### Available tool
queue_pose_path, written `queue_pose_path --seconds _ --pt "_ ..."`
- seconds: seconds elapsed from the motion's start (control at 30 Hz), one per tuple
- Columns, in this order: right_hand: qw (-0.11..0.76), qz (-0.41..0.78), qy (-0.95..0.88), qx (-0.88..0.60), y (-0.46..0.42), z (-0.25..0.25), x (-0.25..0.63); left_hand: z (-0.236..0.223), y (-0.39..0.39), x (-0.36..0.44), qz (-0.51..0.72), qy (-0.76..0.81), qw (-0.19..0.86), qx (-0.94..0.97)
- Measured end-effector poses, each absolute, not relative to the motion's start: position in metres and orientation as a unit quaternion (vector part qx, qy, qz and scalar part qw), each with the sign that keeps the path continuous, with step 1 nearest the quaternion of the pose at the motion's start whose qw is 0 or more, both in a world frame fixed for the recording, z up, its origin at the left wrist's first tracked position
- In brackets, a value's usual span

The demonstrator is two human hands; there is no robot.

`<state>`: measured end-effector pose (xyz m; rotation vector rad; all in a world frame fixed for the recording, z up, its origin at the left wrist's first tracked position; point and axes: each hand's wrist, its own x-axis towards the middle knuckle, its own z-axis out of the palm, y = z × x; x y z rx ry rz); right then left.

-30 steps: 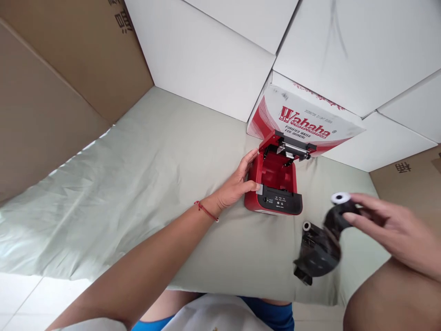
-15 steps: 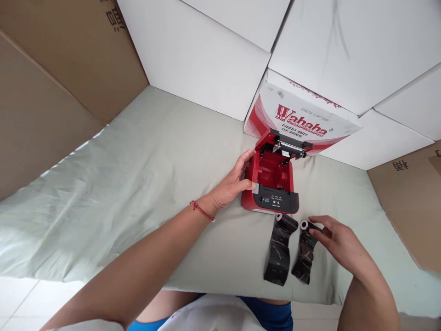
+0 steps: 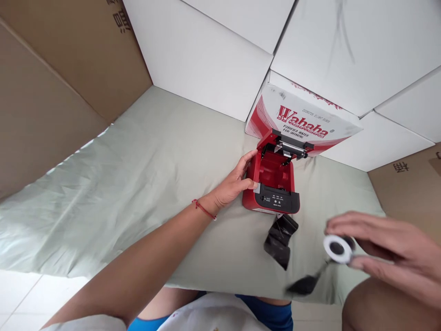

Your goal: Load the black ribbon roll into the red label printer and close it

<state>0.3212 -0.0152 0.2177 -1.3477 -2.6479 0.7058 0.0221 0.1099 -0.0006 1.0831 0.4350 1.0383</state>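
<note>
A red and black label printer (image 3: 255, 202) stands on the cloth with its lid tipped up, and its red inner bay shows nothing inside. My left hand (image 3: 237, 181) grips its left side, thumb over the grey tab by the control panel. At the right, my right hand (image 3: 392, 250) holds a small roll of black film (image 3: 347, 254) with a white core between thumb and fingers, raised off the cloth and blurred. The roll's loose tail dangles to the lower left. A second black film strip (image 3: 278, 241) lies crumpled in front of the printer.
A white and red Wahaha carton (image 3: 303, 115) stands right behind the raised lid. White panels (image 3: 206, 55) close off the back, with brown cardboard (image 3: 76, 59) at the left and more cardboard (image 3: 409, 197) at the right. The pale green cloth (image 3: 138, 161) ends at the front edge.
My right hand has lifted the right-hand film roll off the cloth and brought it right and nearer the camera. My left hand and the printer stay put; the other strip has folded up shorter.
</note>
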Motion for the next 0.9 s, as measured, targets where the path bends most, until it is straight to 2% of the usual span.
queue_pose_path --seconds 0.07,0.17,0.37,0.5,0.77,0.9 --pt "0.064 0.229 -0.861 -0.449 0.017 0.219 0.288 0.0 0.11 0.023 0.471 0.199 0.709 0.485" --pt "0.046 0.2 -0.839 -0.504 0.064 0.203 0.242 0.0 0.11 0.023 0.473 0.196 0.712 0.48" --pt "-0.155 0.173 -0.805 -0.546 0.115 0.171 0.205 0.006 0.107 0.021 0.46 0.212 0.712 0.486" --pt "-0.217 0.18 -0.809 -0.516 0.13 0.166 0.197 0.009 0.106 0.021 0.458 0.216 0.71 0.488" --pt "-0.202 0.201 -0.836 -0.469 0.139 0.15 0.203 0.001 0.109 0.023 0.46 0.22 0.702 0.497" --pt "-0.133 0.217 -0.858 -0.445 0.127 0.158 0.217 -0.001 0.109 0.023 0.462 0.222 0.694 0.506"
